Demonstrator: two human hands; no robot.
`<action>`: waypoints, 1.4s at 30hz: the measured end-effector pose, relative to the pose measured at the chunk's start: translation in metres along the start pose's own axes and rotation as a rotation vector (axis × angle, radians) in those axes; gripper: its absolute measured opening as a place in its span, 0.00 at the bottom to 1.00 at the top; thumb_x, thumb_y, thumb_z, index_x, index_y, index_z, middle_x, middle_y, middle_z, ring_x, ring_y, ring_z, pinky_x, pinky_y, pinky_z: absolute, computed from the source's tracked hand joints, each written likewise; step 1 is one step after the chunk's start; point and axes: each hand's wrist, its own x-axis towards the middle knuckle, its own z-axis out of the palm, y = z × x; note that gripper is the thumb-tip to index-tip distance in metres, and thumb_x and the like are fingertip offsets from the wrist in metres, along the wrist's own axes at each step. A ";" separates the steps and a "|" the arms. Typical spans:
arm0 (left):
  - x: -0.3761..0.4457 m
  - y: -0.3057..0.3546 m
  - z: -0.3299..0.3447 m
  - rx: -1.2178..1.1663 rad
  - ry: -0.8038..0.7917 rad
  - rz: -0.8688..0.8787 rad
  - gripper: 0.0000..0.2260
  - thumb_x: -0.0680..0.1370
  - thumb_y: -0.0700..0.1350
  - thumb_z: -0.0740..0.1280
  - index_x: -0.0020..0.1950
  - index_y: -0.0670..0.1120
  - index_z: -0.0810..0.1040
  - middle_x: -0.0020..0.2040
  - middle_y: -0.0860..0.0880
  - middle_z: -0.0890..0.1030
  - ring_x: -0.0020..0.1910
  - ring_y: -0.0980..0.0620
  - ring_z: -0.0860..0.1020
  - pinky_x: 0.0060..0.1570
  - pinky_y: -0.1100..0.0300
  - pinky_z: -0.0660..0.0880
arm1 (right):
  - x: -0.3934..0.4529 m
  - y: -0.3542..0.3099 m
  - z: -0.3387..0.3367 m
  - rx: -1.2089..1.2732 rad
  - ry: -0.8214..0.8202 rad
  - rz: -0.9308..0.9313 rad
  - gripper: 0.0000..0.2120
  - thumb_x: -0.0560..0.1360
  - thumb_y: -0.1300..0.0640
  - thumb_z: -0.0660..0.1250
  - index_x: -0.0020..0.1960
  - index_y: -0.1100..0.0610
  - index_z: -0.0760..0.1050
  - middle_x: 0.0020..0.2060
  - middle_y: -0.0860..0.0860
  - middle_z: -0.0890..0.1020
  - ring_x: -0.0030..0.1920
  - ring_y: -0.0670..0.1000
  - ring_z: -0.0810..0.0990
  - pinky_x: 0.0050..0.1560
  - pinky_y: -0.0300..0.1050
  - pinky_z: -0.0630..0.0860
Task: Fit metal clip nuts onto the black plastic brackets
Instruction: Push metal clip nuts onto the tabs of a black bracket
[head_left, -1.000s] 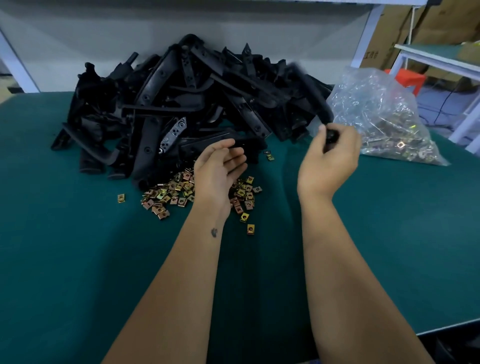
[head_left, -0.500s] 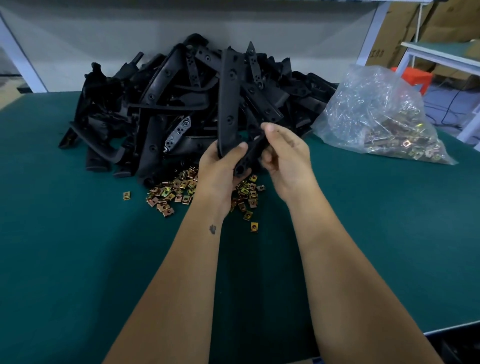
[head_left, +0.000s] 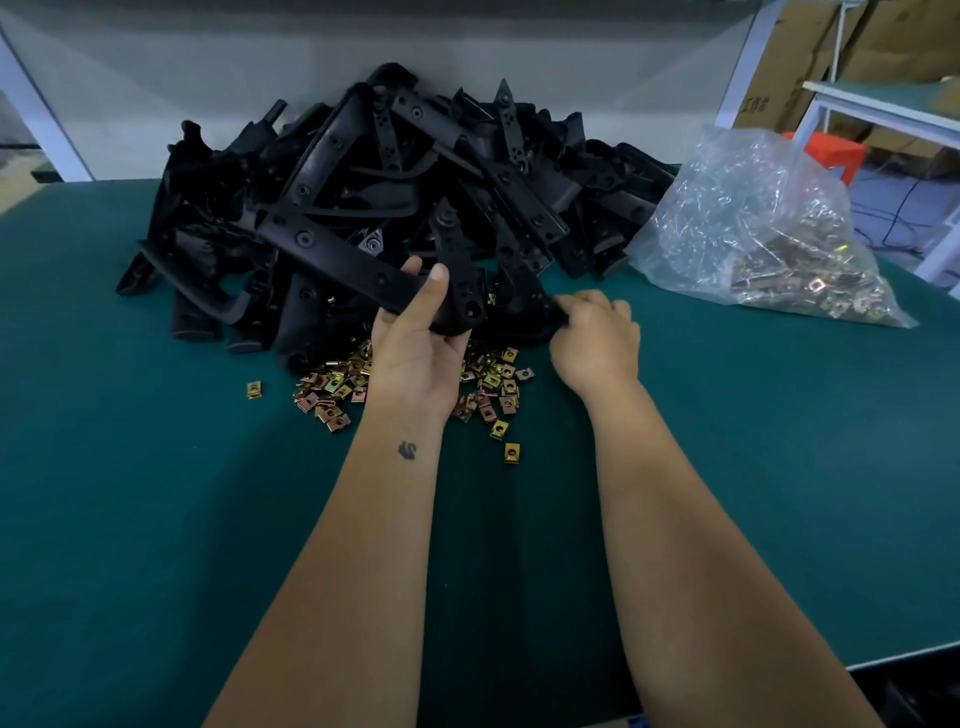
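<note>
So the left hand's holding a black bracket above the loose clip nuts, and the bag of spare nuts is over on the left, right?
Not quite. The head view shows the bag on the right of the table. The left hand does hold a black bracket above the loose clip nuts.

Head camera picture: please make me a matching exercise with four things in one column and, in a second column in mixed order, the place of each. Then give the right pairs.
Things
1. black bracket
2. loose clip nuts
3. plastic bag
4. pile of brackets

Places
A. far right on the green table
B. at the back of the table, by the grey wall
C. scattered on the table under the wrists
D. held in the left hand

Pairs: 1-D, 2-C, 3-A, 4-B
</note>
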 end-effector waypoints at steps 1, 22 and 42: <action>0.000 0.000 0.000 0.009 -0.009 0.005 0.08 0.78 0.34 0.68 0.52 0.46 0.77 0.46 0.46 0.87 0.48 0.50 0.85 0.47 0.55 0.83 | 0.000 0.000 0.000 -0.030 -0.001 0.001 0.22 0.79 0.62 0.58 0.72 0.52 0.71 0.69 0.53 0.72 0.66 0.58 0.65 0.62 0.49 0.62; 0.000 -0.002 -0.001 0.114 -0.031 -0.018 0.12 0.78 0.32 0.66 0.55 0.48 0.76 0.47 0.47 0.86 0.51 0.48 0.84 0.46 0.53 0.82 | -0.010 -0.033 -0.012 1.060 0.329 0.132 0.12 0.72 0.65 0.74 0.47 0.50 0.80 0.54 0.57 0.80 0.39 0.40 0.80 0.45 0.31 0.76; -0.001 0.003 -0.002 0.124 -0.114 -0.029 0.12 0.78 0.31 0.65 0.56 0.47 0.76 0.50 0.45 0.85 0.50 0.48 0.84 0.50 0.54 0.82 | -0.021 -0.049 -0.015 1.607 -0.103 0.099 0.07 0.74 0.71 0.69 0.50 0.62 0.81 0.38 0.52 0.85 0.39 0.48 0.83 0.43 0.38 0.79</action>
